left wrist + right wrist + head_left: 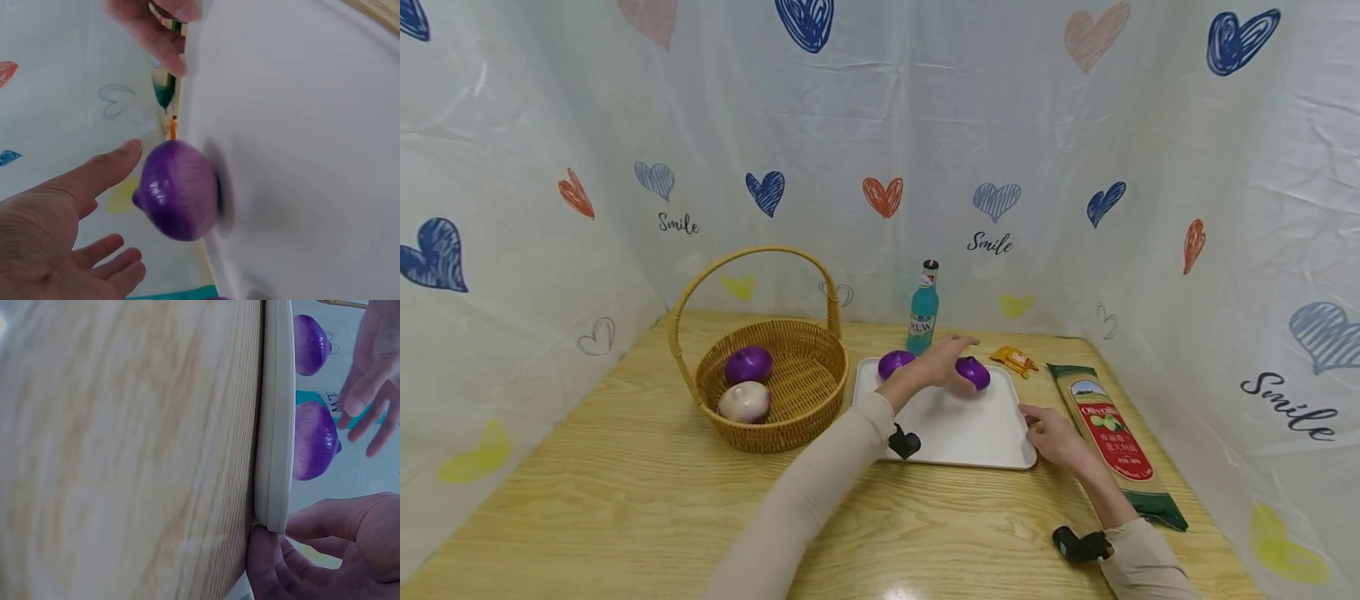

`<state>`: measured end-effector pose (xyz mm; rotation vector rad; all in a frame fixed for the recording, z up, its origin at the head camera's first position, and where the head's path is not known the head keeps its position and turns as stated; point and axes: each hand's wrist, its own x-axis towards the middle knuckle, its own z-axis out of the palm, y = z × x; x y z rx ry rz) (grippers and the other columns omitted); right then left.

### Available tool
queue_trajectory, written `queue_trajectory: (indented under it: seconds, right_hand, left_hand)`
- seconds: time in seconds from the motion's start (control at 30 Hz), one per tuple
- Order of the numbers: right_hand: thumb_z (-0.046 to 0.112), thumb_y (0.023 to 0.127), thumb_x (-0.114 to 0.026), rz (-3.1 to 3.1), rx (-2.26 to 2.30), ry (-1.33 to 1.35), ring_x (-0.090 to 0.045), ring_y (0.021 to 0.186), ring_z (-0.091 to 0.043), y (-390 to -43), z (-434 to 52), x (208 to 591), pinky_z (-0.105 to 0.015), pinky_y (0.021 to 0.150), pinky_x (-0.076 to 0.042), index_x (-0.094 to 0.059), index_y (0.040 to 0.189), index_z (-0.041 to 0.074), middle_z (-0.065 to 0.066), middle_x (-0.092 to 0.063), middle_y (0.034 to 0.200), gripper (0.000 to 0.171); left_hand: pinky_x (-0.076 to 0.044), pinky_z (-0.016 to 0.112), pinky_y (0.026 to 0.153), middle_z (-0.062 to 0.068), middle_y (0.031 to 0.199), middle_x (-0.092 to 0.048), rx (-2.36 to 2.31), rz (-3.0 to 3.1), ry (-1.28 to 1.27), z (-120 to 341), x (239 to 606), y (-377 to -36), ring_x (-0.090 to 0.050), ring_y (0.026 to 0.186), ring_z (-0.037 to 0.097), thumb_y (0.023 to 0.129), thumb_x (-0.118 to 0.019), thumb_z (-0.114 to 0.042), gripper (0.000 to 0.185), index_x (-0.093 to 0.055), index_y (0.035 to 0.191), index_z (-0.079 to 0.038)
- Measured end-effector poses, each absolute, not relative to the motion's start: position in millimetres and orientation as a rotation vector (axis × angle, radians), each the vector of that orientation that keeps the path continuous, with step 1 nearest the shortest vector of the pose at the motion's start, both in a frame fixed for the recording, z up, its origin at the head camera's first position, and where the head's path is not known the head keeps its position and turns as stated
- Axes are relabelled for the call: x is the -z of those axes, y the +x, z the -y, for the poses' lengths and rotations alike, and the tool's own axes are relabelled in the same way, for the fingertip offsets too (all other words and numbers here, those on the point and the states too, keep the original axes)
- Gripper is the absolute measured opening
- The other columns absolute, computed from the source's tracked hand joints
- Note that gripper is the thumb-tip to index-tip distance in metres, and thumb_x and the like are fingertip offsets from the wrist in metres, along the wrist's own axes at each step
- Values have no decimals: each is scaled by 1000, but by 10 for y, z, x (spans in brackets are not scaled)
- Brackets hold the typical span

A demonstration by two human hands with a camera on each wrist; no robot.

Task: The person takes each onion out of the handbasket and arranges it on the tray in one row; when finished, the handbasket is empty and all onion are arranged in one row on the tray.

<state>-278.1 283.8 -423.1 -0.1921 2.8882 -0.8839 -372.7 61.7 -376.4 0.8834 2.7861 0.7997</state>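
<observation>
Pale wooden table [625,500] carries everything, hemmed in by a white curtain printed with hearts. On it, to the left, stands a woven wicker basket with a tall hoop handle [771,392], holding one purple onion and one paler, pinkish one. Beside the basket lies a white rectangular plastic tray [955,429], with two more purple onions at its far edge. A long packet of spaghetti [1112,442] lies right of the tray, a turquoise glass bottle [922,312] stands behind it, and a small orange wrapper sits near the bottle.

The person's left hand [943,364] hovers over the far purple onion [179,190], fingers spread and relaxed, not yet touching it in the left wrist view. The right hand [1056,433] has its fingers curled around the tray's near right rim, pinning it.

To my eye, a sound grasp means wrapping the fingers around the onion's widest part, since it would roll easily on the smooth tray.
</observation>
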Motion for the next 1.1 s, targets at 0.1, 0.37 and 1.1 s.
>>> queue_trajectory:
  seconds: [0.1, 0.37, 1.1]
  right_hand:
    - [-4, 89, -51, -2887, 876, -194, -61, 105, -36, -2789, -2831, 4234, -40, 80, -56, -44, 139, -14, -33, -59, 123, 51]
    - [-3, 89, -52, -2899, 842, -184, -61, 101, -33, -2790, -2827, 4222, -39, 78, -55, -43, 139, -13, -32, -59, 122, 52]
    - [-3, 89, -52, -2908, 832, -206, -60, 98, -32, -2778, -2841, 4221, -37, 76, -53, -43, 139, -14, -32, -59, 119, 52]
  left_hand:
    - [-41, 41, 113, 9, 152, -41, -814, -2811, 961, -492, 3610, -3665, -44, 138, 27, 81, -81, -26, 77, -43, 147, -15]
    - [-41, 47, 112, 12, 146, -45, -885, -2869, 1121, 68, 3239, -3419, -43, 137, 29, 85, -77, -30, 65, -50, 142, -14]
    - [-50, 48, 85, 20, 127, -56, -882, -3081, 683, 1963, 3450, -2753, -57, 106, 34, 83, -78, -30, 71, -47, 143, -8]
